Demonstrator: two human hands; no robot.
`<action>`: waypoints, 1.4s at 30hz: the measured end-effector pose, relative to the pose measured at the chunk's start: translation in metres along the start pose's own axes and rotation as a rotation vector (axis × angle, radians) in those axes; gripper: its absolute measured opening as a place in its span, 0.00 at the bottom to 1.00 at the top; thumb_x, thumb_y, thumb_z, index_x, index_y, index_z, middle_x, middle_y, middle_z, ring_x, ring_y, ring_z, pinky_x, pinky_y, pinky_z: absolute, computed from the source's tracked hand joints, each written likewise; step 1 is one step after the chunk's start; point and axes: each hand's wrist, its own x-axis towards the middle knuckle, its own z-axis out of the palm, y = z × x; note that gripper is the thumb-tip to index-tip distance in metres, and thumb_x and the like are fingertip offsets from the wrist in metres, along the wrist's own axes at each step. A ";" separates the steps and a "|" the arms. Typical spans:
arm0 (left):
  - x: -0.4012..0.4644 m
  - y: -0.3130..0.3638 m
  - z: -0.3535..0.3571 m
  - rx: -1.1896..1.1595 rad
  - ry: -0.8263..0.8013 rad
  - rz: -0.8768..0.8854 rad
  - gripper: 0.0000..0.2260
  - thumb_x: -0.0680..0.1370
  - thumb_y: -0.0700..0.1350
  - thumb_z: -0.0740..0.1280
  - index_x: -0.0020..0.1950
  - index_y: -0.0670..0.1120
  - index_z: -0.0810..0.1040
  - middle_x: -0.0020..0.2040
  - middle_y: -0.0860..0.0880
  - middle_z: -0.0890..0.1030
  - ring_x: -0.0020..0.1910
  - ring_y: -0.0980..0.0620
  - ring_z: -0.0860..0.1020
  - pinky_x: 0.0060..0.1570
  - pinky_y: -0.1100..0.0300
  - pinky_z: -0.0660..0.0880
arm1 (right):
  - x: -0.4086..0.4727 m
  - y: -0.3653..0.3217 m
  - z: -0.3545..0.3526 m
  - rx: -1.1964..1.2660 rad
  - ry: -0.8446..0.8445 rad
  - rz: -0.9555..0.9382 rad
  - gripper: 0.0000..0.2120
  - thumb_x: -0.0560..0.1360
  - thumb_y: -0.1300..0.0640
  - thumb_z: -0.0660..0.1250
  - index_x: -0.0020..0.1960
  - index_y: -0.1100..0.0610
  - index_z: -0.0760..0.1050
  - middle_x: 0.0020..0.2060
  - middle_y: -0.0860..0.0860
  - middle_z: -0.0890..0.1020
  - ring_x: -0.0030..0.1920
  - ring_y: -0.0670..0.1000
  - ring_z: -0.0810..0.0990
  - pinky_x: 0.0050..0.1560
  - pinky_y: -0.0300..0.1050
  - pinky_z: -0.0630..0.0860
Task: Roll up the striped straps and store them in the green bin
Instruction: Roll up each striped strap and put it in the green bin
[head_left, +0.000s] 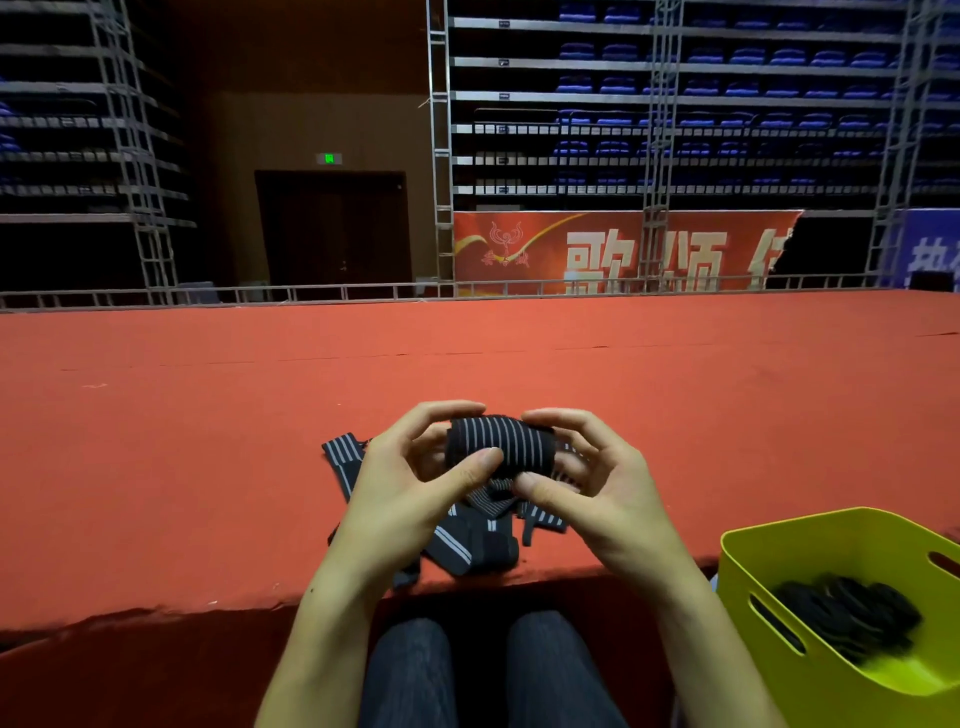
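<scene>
Holding: left hand (415, 483) and right hand (597, 483) curl round the black white-striped elastic strap roll (498, 447), pinching its ends.
Below roll: loose striped straps (467, 545) on red carpet (208, 441).
Right of roll: glossy green plastic bin (769, 566) holding dark rolls (847, 613).

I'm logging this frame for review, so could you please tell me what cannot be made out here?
- Head view: rolls in the green bin: dark, blurred, uncountable; bin cut by the edge.
- Loose striped straps: tangled, partly behind both hands.
- Rolled strap: tail end hidden by the right hand and left hand.
</scene>
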 end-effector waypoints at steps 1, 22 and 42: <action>0.001 -0.003 0.003 0.000 -0.005 0.000 0.16 0.77 0.39 0.79 0.64 0.50 0.84 0.54 0.48 0.89 0.56 0.50 0.88 0.53 0.60 0.82 | 0.000 0.001 -0.004 -0.005 -0.002 0.016 0.20 0.78 0.67 0.76 0.67 0.53 0.80 0.60 0.56 0.86 0.56 0.58 0.88 0.58 0.60 0.85; 0.093 -0.112 0.213 -0.015 -0.390 -0.029 0.18 0.80 0.41 0.77 0.68 0.52 0.81 0.57 0.51 0.87 0.59 0.49 0.86 0.60 0.53 0.81 | -0.031 0.037 -0.210 -0.526 0.408 0.100 0.18 0.74 0.58 0.80 0.61 0.48 0.81 0.50 0.48 0.87 0.50 0.54 0.86 0.54 0.53 0.82; 0.109 -0.203 0.359 0.131 -0.631 0.034 0.24 0.79 0.55 0.77 0.73 0.62 0.75 0.59 0.63 0.85 0.64 0.56 0.82 0.63 0.46 0.78 | -0.090 0.060 -0.429 -1.580 0.125 0.816 0.22 0.72 0.36 0.75 0.63 0.37 0.73 0.53 0.40 0.83 0.53 0.51 0.83 0.47 0.50 0.79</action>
